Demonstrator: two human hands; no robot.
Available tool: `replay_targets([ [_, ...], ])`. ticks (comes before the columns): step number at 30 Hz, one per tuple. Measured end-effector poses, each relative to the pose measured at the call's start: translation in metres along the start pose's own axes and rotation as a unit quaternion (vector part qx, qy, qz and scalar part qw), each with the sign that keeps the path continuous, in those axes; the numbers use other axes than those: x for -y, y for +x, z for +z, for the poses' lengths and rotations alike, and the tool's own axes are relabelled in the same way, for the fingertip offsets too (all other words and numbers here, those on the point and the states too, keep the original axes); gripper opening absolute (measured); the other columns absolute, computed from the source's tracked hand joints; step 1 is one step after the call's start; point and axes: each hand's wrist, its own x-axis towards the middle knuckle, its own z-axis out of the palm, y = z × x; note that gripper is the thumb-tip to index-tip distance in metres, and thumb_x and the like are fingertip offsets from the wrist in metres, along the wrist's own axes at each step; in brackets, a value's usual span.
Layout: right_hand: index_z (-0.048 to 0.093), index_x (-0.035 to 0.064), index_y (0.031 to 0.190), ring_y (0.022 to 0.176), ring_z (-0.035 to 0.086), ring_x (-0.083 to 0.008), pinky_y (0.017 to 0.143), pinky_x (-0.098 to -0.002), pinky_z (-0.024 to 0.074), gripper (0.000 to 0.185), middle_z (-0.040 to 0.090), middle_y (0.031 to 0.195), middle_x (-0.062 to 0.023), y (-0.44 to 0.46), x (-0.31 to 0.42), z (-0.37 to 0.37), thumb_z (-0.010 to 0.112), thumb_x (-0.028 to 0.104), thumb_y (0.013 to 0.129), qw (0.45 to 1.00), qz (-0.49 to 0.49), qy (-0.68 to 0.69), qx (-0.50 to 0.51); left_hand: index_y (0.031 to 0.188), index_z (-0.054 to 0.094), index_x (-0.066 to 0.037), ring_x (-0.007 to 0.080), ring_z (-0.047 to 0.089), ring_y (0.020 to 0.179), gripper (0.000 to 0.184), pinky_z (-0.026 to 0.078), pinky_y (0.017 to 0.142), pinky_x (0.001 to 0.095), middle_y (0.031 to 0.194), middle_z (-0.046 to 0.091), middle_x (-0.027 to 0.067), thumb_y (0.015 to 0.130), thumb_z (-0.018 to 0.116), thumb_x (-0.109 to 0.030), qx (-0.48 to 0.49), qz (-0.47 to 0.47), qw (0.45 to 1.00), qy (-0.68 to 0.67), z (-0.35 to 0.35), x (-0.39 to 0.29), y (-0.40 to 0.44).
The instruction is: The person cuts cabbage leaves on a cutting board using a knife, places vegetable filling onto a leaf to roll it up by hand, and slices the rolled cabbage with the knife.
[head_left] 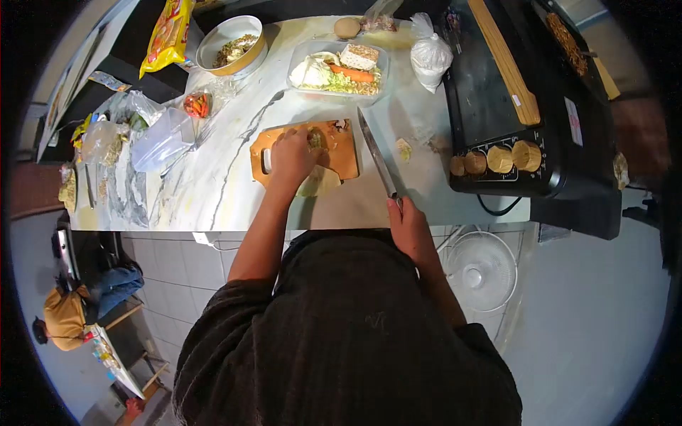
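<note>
My right hand is wrapped round the handle of a long knife. The blade points away from me, just right of an orange-brown cutting board. On that board rests my left hand, its fingers bent down beside a small greenish chopped heap; what lies under them is hidden. A pale leaf-like piece hangs over the board's near edge. Beyond the board stands a clear plastic container with a carrot, a pale block and shredded greens.
At the back left stands a bowl of chopped food near a yellow packet. A clear tub and bags crowd the left. The black stove borders the right; a tied bag sits beside it. A seated person is lower left.
</note>
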Motion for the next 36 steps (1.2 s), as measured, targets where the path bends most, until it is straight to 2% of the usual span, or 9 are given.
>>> replay_targets([
  [3,0.053,-0.0037,0.093,0.084,0.060,-0.0498,0.067,-0.0452,0.0470,0.038,0.061,0.082,-0.0287,-0.001,0.008,-0.004,0.053,0.033,0.101,0.998,0.045,0.004,0.033,0.091,0.068,-0.004,0.0366,0.065,0.092,0.035,0.051,0.082,0.0475,0.093,0.068,0.0151,0.071,0.081,-0.029,0.009,-0.045,0.999,0.011,0.007,0.000,-0.002],
  [5,0.056,-0.0019,0.093,0.082,0.061,-0.0509,0.067,-0.0537,0.0471,0.037,0.063,0.081,-0.0295,0.001,0.002,0.001,0.053,0.034,0.101,0.999,0.009,0.028,0.021,0.088,0.070,-0.006,0.0348,0.064,0.094,0.032,0.050,0.082,0.0475,0.093,0.068,0.0131,0.071,0.081,-0.031,-0.021,-0.067,0.995,0.064,0.002,-0.008,-0.005],
  [8,0.056,-0.0020,0.093,0.084,0.062,-0.0506,0.067,-0.0530,0.0469,0.037,0.063,0.082,-0.0293,0.005,-0.001,0.001,0.053,0.034,0.101,0.999,0.021,0.016,0.027,0.084,0.071,-0.007,0.0320,0.062,0.098,0.031,0.047,0.084,0.0465,0.094,0.068,0.0111,0.071,0.081,-0.034,-0.035,-0.087,0.993,0.074,0.007,-0.011,-0.008],
  [15,0.056,-0.0028,0.094,0.087,0.062,-0.0502,0.069,-0.0526,0.0465,0.038,0.063,0.084,-0.0289,0.013,-0.004,-0.006,0.052,0.034,0.101,0.999,0.003,0.023,0.027,0.083,0.075,-0.011,0.0322,0.061,0.096,0.029,0.045,0.084,0.0475,0.090,0.070,0.0086,0.075,0.077,-0.039,-0.085,-0.065,0.988,0.108,0.007,-0.023,-0.012],
  [17,0.056,-0.0023,0.095,0.086,0.062,-0.0499,0.069,-0.0530,0.0464,0.038,0.063,0.084,-0.0288,0.017,-0.003,-0.007,0.052,0.035,0.101,0.999,-0.009,0.029,0.020,0.081,0.074,-0.009,0.0316,0.060,0.097,0.038,0.043,0.085,0.0461,0.089,0.069,0.0095,0.077,0.076,-0.047,-0.096,-0.070,0.987,0.108,0.004,-0.027,-0.011],
  [21,0.056,-0.0016,0.095,0.086,0.062,-0.0497,0.070,-0.0529,0.0465,0.038,0.063,0.084,-0.0284,0.023,0.007,-0.017,0.051,0.036,0.101,0.999,-0.004,0.035,0.039,0.087,0.074,-0.006,0.0295,0.058,0.100,0.041,0.042,0.085,0.0445,0.091,0.067,0.0105,0.078,0.075,-0.046,-0.066,-0.087,0.984,0.144,0.003,-0.033,-0.011],
  [24,0.056,-0.0013,0.096,0.088,0.061,-0.0497,0.071,-0.0528,0.0468,0.039,0.064,0.085,-0.0279,0.034,0.006,-0.020,0.051,0.037,0.101,0.998,0.018,0.015,0.065,0.079,0.073,-0.004,0.0303,0.058,0.095,0.047,0.042,0.080,0.0447,0.086,0.068,0.0108,0.078,0.074,-0.051,-0.092,-0.062,0.981,0.156,0.006,-0.036,-0.010],
  [32,0.055,-0.0011,0.095,0.086,0.060,-0.0511,0.071,-0.0540,0.0463,0.042,0.064,0.084,-0.0279,0.039,-0.016,-0.010,0.051,0.040,0.100,0.994,-0.024,0.031,0.098,0.088,0.072,-0.010,0.0287,0.058,0.094,0.017,0.040,0.080,0.0443,0.092,0.067,0.0080,0.080,0.071,-0.025,-0.154,-0.024,0.983,0.094,0.031,-0.026,-0.013],
  [36,0.054,-0.0011,0.094,0.087,0.060,-0.0517,0.071,-0.0547,0.0460,0.042,0.063,0.084,-0.0280,0.049,-0.019,-0.007,0.052,0.040,0.100,0.994,-0.032,0.015,0.103,0.093,0.071,-0.011,0.0286,0.056,0.098,0.015,0.039,0.082,0.0441,0.096,0.066,0.0070,0.081,0.070,-0.020,-0.115,-0.009,0.992,0.059,0.033,-0.024,-0.013],
])
